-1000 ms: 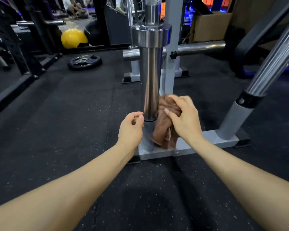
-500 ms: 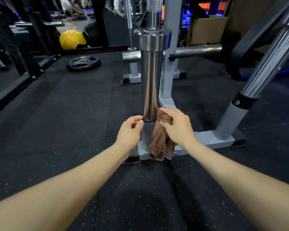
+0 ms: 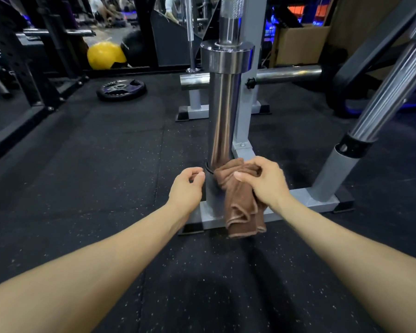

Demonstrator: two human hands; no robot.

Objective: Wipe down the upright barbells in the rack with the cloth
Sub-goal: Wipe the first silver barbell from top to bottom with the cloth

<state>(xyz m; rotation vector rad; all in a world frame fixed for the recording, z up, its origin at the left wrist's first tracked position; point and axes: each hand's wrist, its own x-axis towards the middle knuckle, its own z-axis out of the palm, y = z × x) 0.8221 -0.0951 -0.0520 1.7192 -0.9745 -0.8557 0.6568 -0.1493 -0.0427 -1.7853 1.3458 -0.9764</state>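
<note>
A chrome barbell (image 3: 222, 116) stands upright in a grey holder tube of the floor rack (image 3: 303, 206). My right hand (image 3: 264, 182) grips a brown cloth (image 3: 240, 207) against the right side of the sleeve's bottom end, where it enters the tube; the cloth's loose end hangs down over the rack base. My left hand (image 3: 186, 188) sits just left of the tube with loosely curled fingers, holding nothing, fingertips near the tube. A second barbell (image 3: 392, 87) leans in another grey tube at the right.
Black rubber flooring spreads all around. A weight plate (image 3: 121, 90) lies on the floor at the back left, near a yellow ball (image 3: 105, 55) and a black rack frame (image 3: 34, 75). A horizontal chrome bar (image 3: 286, 74) crosses behind the rack post. Cardboard box (image 3: 300, 44) at back right.
My right hand slid the cloth down the sleeve to its bottom end at the tube. My left hand stayed beside the tube.
</note>
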